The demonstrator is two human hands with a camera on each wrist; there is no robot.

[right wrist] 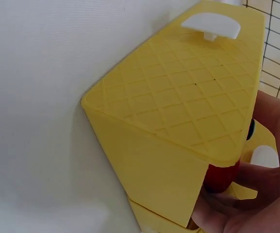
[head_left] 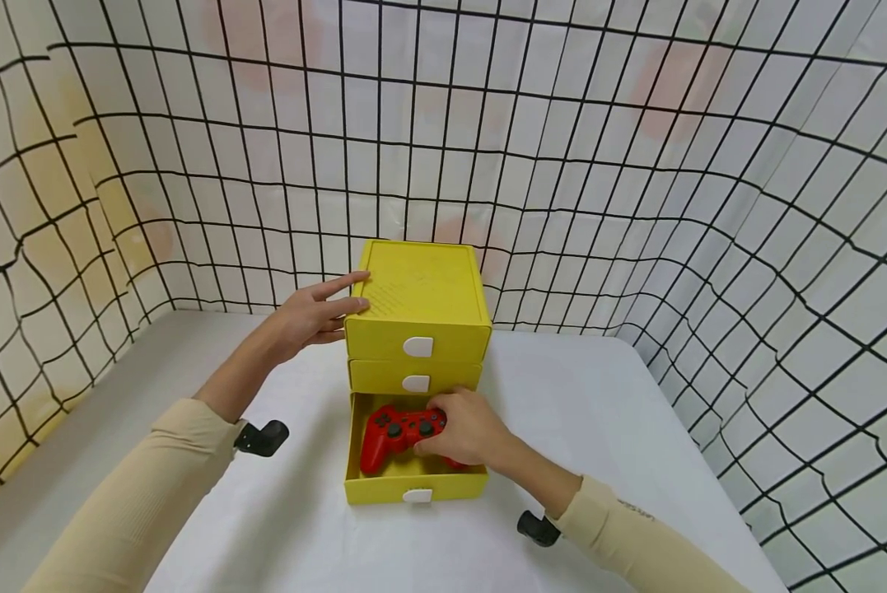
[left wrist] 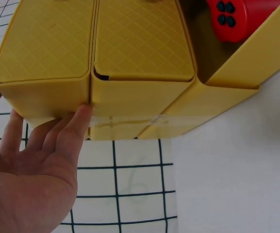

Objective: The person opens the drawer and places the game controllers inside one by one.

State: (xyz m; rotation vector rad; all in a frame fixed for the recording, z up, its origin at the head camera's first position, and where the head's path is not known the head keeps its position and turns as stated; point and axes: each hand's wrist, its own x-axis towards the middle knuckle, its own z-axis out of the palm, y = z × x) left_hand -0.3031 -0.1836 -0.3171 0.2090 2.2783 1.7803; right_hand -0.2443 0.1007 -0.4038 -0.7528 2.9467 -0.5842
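A yellow drawer unit (head_left: 424, 280) with three stacked drawers stands on the table. Its bottom drawer (head_left: 380, 492) is pulled out, while the upper two are closed. Inside it lies a red game controller (head_left: 376, 449), which also shows in the left wrist view (left wrist: 249, 17). My right hand (head_left: 471, 428) reaches into the drawer and grips the controller's right end, thumb on the near side; in the right wrist view the drawer wall hides most of this grip. My left hand (head_left: 302, 323) rests against the unit's upper left side with extended fingers, some fingertips over the top edge.
The table (head_left: 576, 412) has a white cover. Behind it and on both sides rises a black grid (head_left: 443, 165) over pale sheeting. White tabs (head_left: 417, 347) stick out from the drawer fronts. Black wrist straps (head_left: 261, 438) hang by both cuffs.
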